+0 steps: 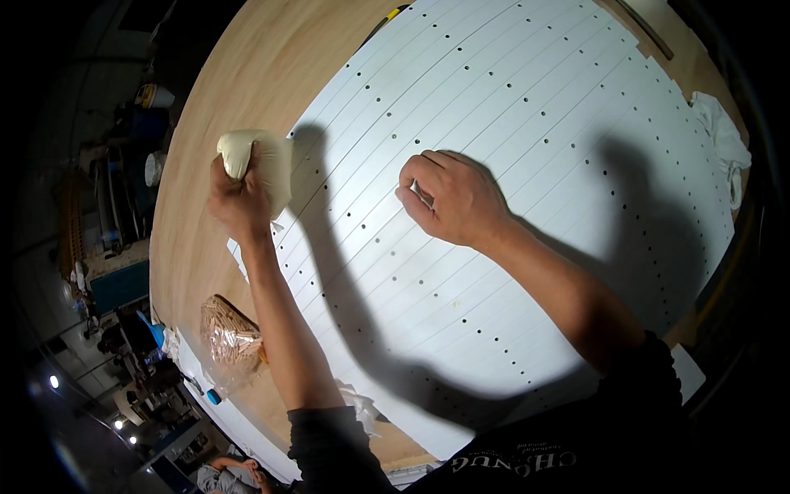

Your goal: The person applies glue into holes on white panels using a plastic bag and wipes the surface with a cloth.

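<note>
My left hand (240,202) grips a pale cream, soft plastic bag (276,169). It holds the bag up over the left edge of the white boards; what fills the bag cannot be made out. Rows of small dark holes run along the white boards (461,107), which lie side by side in long strips. Over their middle is my right hand (453,198), thumb and fingertips curled together close to the surface. Anything small between those fingers is too hidden to name. Both forearms cast dark shadows across the boards.
A clear bag of wooden dowels (230,333) lies left of my left forearm on the wooden table (210,107). A yellow-and-black tool (385,23) rests at the far edge. White cloth (722,136) lies far right. Another person (230,476) sits at lower left.
</note>
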`<action>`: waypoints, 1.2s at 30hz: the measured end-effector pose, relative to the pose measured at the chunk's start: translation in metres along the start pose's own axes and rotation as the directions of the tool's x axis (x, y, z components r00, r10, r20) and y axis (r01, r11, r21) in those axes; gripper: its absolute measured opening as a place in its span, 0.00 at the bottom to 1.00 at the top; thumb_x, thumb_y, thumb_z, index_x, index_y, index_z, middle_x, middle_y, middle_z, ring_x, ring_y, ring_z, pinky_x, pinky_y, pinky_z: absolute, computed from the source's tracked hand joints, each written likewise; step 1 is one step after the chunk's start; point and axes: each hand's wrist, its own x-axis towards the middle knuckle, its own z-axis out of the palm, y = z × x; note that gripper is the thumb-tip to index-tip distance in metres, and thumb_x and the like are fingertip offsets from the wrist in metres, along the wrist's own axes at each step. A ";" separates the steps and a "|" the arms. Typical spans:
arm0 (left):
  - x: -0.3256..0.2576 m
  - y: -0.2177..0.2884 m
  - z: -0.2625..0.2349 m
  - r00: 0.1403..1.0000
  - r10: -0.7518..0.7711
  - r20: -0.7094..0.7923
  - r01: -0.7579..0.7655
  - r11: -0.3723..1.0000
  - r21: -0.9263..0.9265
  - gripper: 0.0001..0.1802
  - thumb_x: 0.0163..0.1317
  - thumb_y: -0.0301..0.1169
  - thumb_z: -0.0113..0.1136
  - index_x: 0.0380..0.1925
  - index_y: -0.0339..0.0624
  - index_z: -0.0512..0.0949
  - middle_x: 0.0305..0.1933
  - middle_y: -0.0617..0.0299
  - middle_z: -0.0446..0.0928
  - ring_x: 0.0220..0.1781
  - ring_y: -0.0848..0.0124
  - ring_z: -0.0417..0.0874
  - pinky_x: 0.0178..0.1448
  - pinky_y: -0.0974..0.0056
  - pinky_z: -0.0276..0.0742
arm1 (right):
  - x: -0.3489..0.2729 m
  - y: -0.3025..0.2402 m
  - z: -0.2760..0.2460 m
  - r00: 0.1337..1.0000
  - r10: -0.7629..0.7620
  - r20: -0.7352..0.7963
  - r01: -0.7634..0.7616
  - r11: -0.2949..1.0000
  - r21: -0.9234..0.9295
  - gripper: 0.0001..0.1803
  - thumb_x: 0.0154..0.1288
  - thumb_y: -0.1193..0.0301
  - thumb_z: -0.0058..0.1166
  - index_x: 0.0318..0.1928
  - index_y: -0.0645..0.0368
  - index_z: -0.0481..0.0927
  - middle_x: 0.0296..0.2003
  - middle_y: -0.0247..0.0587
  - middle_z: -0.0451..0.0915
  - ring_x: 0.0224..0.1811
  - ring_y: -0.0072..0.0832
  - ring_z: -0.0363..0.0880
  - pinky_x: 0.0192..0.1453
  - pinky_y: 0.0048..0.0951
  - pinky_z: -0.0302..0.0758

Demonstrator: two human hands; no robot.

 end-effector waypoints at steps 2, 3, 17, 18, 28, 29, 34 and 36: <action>0.003 0.003 0.001 1.000 0.007 -0.022 -0.005 0.998 0.069 0.16 0.54 0.38 0.69 0.38 0.41 0.81 0.29 0.64 0.82 0.32 0.78 0.81 0.39 0.71 0.75 | -0.001 0.001 0.000 1.000 0.000 -0.006 0.000 1.000 0.004 0.05 0.56 0.72 0.56 0.29 0.53 0.72 0.17 0.29 0.68 0.21 0.26 0.69 0.27 0.29 0.70; 0.005 0.005 0.001 0.999 0.011 -0.032 -0.007 0.995 0.104 0.15 0.55 0.38 0.69 0.38 0.41 0.81 0.29 0.64 0.82 0.32 0.79 0.81 0.39 0.71 0.75 | -0.001 0.002 0.001 1.000 0.000 -0.008 0.000 1.000 0.001 0.05 0.56 0.72 0.56 0.29 0.53 0.72 0.17 0.29 0.68 0.21 0.26 0.69 0.27 0.29 0.70; 0.016 -0.003 0.002 1.000 0.017 -0.009 -0.017 1.000 0.026 0.15 0.54 0.37 0.69 0.37 0.41 0.81 0.30 0.60 0.83 0.32 0.76 0.83 0.39 0.70 0.76 | 0.000 0.002 0.001 0.999 -0.022 -0.027 0.022 1.000 0.003 0.05 0.56 0.73 0.56 0.29 0.53 0.72 0.16 0.29 0.67 0.20 0.26 0.68 0.25 0.28 0.69; 0.015 -0.003 0.003 1.000 0.007 -0.004 -0.007 1.000 0.019 0.15 0.54 0.37 0.69 0.37 0.41 0.81 0.30 0.60 0.83 0.32 0.76 0.83 0.40 0.70 0.76 | 0.000 0.002 0.001 0.999 -0.020 -0.024 0.020 1.000 0.003 0.05 0.56 0.73 0.56 0.29 0.53 0.72 0.16 0.29 0.67 0.20 0.26 0.68 0.25 0.28 0.69; 0.012 -0.002 0.001 1.000 -0.020 -0.019 0.022 0.995 0.099 0.15 0.56 0.34 0.67 0.40 0.36 0.80 0.35 0.63 0.82 0.34 0.77 0.80 0.41 0.72 0.75 | -0.002 -0.003 0.000 0.998 0.059 0.024 -0.059 0.998 -0.008 0.06 0.54 0.70 0.57 0.28 0.52 0.72 0.22 0.32 0.74 0.26 0.33 0.74 0.30 0.33 0.73; 0.011 -0.008 -0.004 0.998 0.025 -0.058 -0.025 1.000 -0.007 0.16 0.57 0.35 0.66 0.41 0.36 0.80 0.35 0.62 0.82 0.33 0.77 0.80 0.40 0.71 0.75 | -0.001 -0.004 -0.001 0.998 0.061 0.031 -0.060 0.998 -0.008 0.06 0.54 0.70 0.57 0.28 0.52 0.72 0.22 0.32 0.74 0.26 0.33 0.75 0.30 0.33 0.73; -0.009 -0.001 -0.045 0.897 -0.398 -0.193 0.252 0.818 -0.516 0.17 0.61 0.38 0.61 0.43 0.35 0.78 0.39 0.56 0.80 0.38 0.69 0.82 0.38 0.67 0.79 | -0.002 0.004 0.000 1.000 0.009 -0.013 -0.009 1.000 -0.006 0.05 0.54 0.72 0.57 0.28 0.54 0.72 0.22 0.34 0.73 0.27 0.34 0.75 0.32 0.33 0.73; -0.017 -0.012 -0.074 0.794 -0.599 -0.105 0.370 0.612 -0.699 0.21 0.64 0.42 0.58 0.49 0.37 0.73 0.42 0.55 0.79 0.39 0.65 0.82 0.38 0.65 0.81 | -0.002 0.004 0.003 1.000 -0.006 -0.012 0.005 1.000 -0.029 0.07 0.54 0.74 0.58 0.29 0.54 0.72 0.20 0.32 0.72 0.23 0.30 0.73 0.30 0.30 0.72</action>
